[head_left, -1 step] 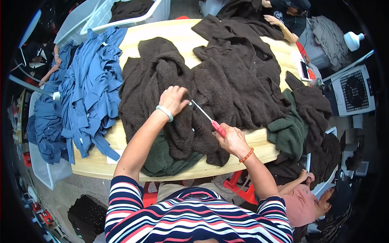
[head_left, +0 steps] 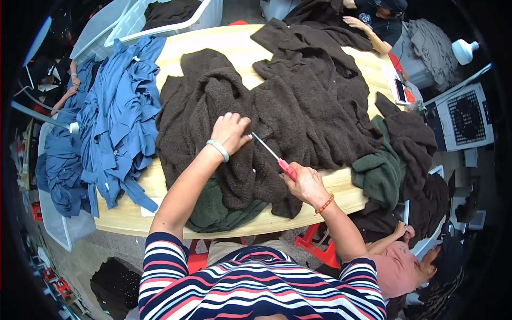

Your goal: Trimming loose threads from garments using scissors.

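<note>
My left hand (head_left: 229,133) is closed on the dark brown fleece garment (head_left: 213,90), its fingers bent over the fabric. A tiny white bit shows at the thumb tip. My right hand (head_left: 308,185) grips a red-handled tool (head_left: 288,168) with a long, thin metal shaft. The shaft slants up and left, its tip close to my left thumb; its exact kind is unclear. More dark brown fleece (head_left: 314,106) spreads beyond the tool on the right. Dark green fleece (head_left: 218,210) pokes out from under the brown pile at the near table edge.
Blue garments (head_left: 120,117) are heaped along the left of the wooden table (head_left: 205,36). A white bin (head_left: 205,18) stands behind it. Co-workers' hands (head_left: 362,24) are at the far right, others left and near right. A red stool (head_left: 317,245) is below the table edge.
The view shifts very slightly. Both hands, the tool and the fleece stay practically where they were.
</note>
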A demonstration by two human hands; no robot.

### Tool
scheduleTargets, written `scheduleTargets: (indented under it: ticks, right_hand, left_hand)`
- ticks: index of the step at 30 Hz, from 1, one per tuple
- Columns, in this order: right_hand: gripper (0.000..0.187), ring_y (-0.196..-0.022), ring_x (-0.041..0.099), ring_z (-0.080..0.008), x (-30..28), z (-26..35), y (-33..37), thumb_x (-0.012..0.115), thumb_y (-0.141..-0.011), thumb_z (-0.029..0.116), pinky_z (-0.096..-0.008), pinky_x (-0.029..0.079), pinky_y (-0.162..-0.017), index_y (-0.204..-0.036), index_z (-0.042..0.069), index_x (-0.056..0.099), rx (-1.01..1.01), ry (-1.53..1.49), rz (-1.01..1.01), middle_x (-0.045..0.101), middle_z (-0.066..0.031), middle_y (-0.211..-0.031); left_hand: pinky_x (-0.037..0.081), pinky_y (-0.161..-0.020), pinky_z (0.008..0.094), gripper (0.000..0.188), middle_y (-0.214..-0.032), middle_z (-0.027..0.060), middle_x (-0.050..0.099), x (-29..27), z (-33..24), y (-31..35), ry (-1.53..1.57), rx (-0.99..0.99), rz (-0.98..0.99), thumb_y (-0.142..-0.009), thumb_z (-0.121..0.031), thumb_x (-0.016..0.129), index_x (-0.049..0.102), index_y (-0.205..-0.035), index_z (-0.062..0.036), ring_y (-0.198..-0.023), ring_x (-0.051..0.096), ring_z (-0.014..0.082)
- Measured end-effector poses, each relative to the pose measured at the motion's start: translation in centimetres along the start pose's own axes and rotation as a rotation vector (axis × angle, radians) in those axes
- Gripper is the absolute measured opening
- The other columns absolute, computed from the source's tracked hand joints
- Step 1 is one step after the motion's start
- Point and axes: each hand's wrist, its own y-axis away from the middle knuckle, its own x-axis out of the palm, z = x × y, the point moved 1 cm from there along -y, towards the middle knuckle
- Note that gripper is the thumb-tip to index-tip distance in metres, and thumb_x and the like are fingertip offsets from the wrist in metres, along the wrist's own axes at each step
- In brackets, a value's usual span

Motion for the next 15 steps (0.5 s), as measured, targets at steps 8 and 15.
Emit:
scheduleTargets:
  ticks: [8,15]
  right_hand:
    - [0.026,-0.08,0.064,-0.0407,0.1,0.1,1.6,0.062,-0.087,0.033,-0.0498,0.049,-0.076,-0.09,0.006,0.061,0.019,0.063,0.082,0.066,-0.0207,-0.076]
    - [0.024,-0.076,0.064,-0.0409,0.2,-0.9,2.2,0.063,-0.087,0.03,-0.0506,0.05,-0.071,-0.089,0.006,0.06,0.032,-0.007,0.028,0.065,-0.0206,-0.076]
  left_hand:
    - [0.051,-0.08,0.0405,0.01,-0.082,0.0131,0.063,4.6,1.3,0.8,0.018,0.103,0.237,-0.077,-0.015,0.064,0.065,-0.08,-0.0048,-0.085,0.064,0.0319]
    - [0.05,-0.074,0.0418,0.012,-0.081,0.0141,0.061,1.9,1.8,2.8,0.322,-0.093,0.164,-0.08,-0.014,0.065,0.06,-0.085,-0.005,-0.082,0.063,0.0333]
